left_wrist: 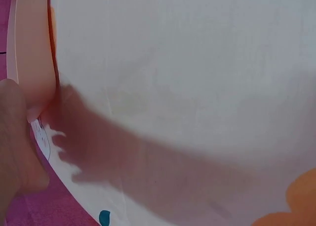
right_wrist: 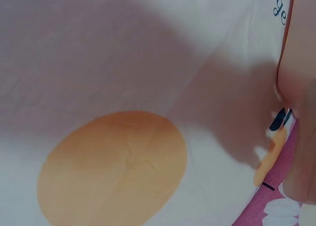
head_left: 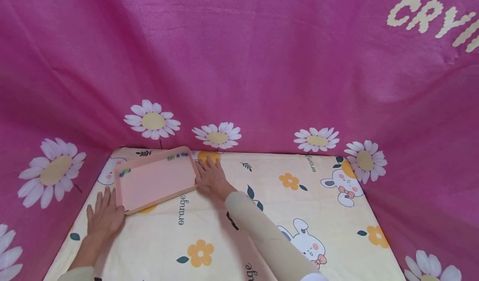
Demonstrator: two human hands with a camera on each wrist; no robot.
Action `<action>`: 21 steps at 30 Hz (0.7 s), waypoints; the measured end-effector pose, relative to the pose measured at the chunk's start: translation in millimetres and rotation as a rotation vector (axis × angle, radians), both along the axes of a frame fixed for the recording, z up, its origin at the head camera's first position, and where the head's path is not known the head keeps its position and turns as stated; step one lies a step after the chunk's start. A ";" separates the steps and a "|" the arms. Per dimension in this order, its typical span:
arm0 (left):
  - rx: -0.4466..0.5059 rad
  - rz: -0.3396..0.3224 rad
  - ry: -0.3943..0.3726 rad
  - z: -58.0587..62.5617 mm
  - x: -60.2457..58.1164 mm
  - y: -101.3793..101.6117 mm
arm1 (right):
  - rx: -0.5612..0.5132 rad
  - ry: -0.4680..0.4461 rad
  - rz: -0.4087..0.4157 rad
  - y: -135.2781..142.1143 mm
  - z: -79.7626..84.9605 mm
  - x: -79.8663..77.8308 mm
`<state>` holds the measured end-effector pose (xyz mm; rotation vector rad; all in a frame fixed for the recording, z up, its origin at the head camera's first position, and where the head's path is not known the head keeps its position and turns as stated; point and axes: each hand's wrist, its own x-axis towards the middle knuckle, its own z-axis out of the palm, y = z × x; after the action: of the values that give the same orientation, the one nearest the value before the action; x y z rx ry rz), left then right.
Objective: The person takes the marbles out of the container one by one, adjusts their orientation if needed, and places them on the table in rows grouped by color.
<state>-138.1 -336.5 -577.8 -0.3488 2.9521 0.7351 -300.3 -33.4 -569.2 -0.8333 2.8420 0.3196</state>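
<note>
Head view shows a cream rabbit-printed cloth surface (head_left: 149, 247) with a pink rectangular tray (head_left: 157, 184) at far left. Left hand (head_left: 106, 215) and right hand (head_left: 214, 178) touch its ends, each grip straight-fingered, unclasped; even pressure should keep the small blue and green pieces (head_left: 177, 156) inside steady.

The head camera looks forward and down over the whole tray (head_left: 159, 184); each wrist camera, nearer, shares one corner.

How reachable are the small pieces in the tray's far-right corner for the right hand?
Probably yes: the right hand is at the right end of the tray, near those small pieces; only the raised rim seems in between, and nothing covers them.
</note>
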 end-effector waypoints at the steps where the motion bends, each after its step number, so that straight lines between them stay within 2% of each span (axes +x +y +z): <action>1: -0.004 -0.009 0.001 0.6 0.0 0.4 | -0.004 -0.003 -0.003 1.1 0.2 0.0; 7: -0.026 -0.028 0.008 3.6 0.6 2.7 | -0.051 -0.023 -0.020 6.4 1.7 1.2; 14: -0.063 -0.054 0.040 3.6 -2.8 7.3 | -0.030 0.041 -0.034 15.2 7.5 5.4; 21: -0.095 -0.075 0.059 6.6 -7.1 14.9 | -0.045 0.041 -0.053 29.0 11.2 11.5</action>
<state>-145.3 -321.5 -571.2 -0.2246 3.0438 0.6088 -288.8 -4.4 -558.0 -0.7667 2.9138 0.2701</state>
